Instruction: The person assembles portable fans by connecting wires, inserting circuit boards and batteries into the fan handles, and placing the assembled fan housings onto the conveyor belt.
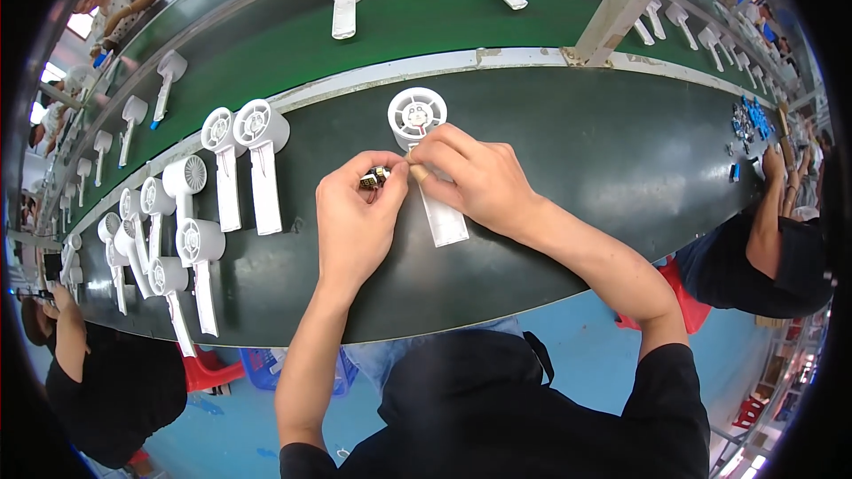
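A white handheld fan shell (444, 220) lies on the dark table in front of me, its round, spoked head pointing away and its handle toward me. My left hand (355, 217) is closed in a pinch around a small circuit board (374, 178), just left of the fan's neck. Over that neck, my right hand (477, 179) pinches with thumb and forefinger, the fingertips meeting those of my left. Whatever is between the right fingertips is too small and covered to make out.
Several white fan shells (264, 177) lie at the left of the table (568, 151). Beyond a pale rail, a green conveyor belt (257, 44) carries more. Blue and metallic small parts (754, 120) lie far right. Co-workers sit on both sides.
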